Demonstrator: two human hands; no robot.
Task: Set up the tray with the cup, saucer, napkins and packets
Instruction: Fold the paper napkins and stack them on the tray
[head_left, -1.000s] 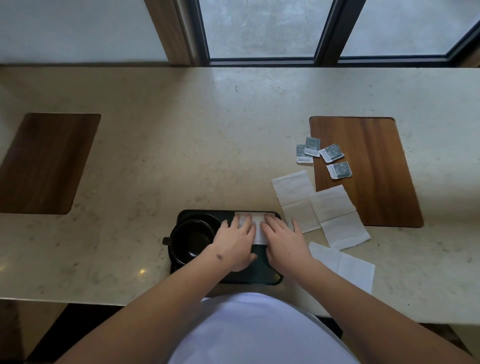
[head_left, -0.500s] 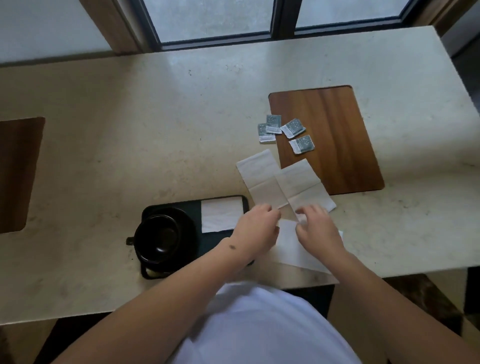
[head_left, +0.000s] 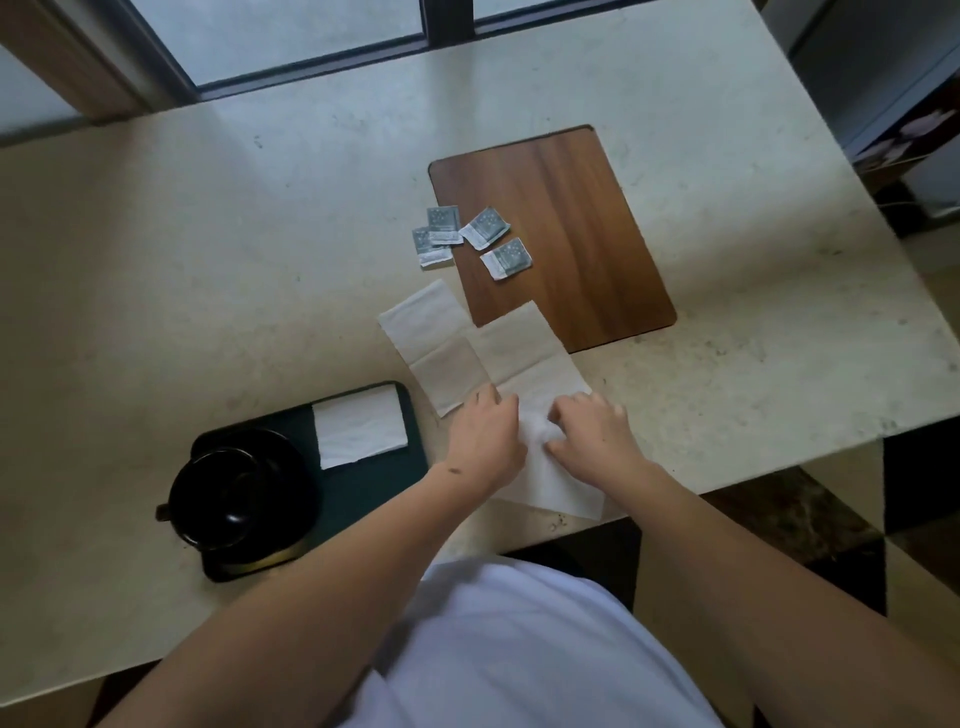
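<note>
A dark tray (head_left: 374, 488) lies near the counter's front edge. On its left end a black cup (head_left: 234, 493) stands on a black saucer (head_left: 284, 446), and a folded white napkin (head_left: 360, 426) lies at its far right corner. To the right of the tray, my left hand (head_left: 483, 439) and my right hand (head_left: 592, 436) rest with curled fingers on another white napkin (head_left: 550, 488) and pinch it, so it bunches up between them. Two more napkins (head_left: 519, 353) lie unfolded just beyond. Several grey packets (head_left: 467, 236) lie farther back.
A wooden placemat (head_left: 571, 234) lies at the back right, with two of the packets and one napkin corner on it. The marble counter (head_left: 208, 260) ends just right of my right arm. A window frame (head_left: 311, 67) runs along the back.
Both hands left the folded napkin on the tray and moved right onto the napkin at the front edge. The view has swung to the right and down.
</note>
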